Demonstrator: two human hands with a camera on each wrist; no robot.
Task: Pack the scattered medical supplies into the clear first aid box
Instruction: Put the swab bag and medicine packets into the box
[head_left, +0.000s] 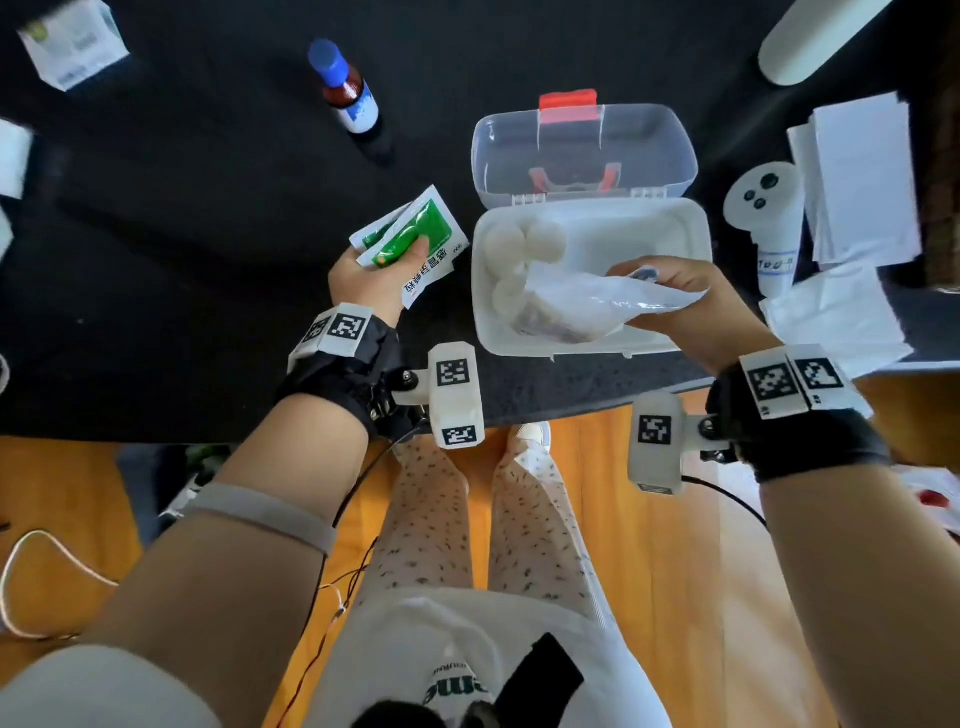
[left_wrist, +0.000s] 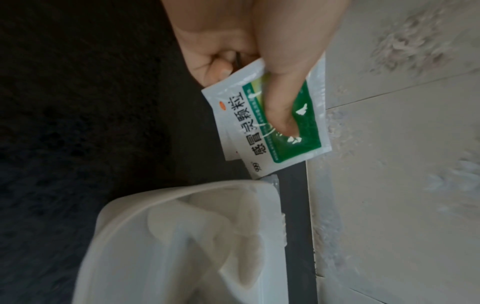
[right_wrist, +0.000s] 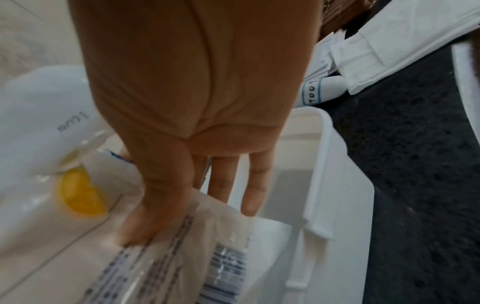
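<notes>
The clear first aid box (head_left: 691, 228) lies open on the black table, its lid (head_left: 670, 130) with a red latch standing behind it. White rolls (head_left: 524, 241) sit in its left part. My right hand (head_left: 675, 296) pinches a clear plastic bag (head_left: 582, 306) (right_wrist: 182, 246) that hangs into the box. My left hand (head_left: 374, 275) holds green and white sachets (head_left: 415, 241) (left_wrist: 275, 127) just left of the box, thumb pressed on top.
A brown bottle with a blue cap (head_left: 345, 88) stands at the back centre. A white carton (head_left: 72, 47) lies at the far left. White paper packets (head_left: 862, 176) and a white controller (head_left: 769, 218) lie right of the box. The table's front edge is near my wrists.
</notes>
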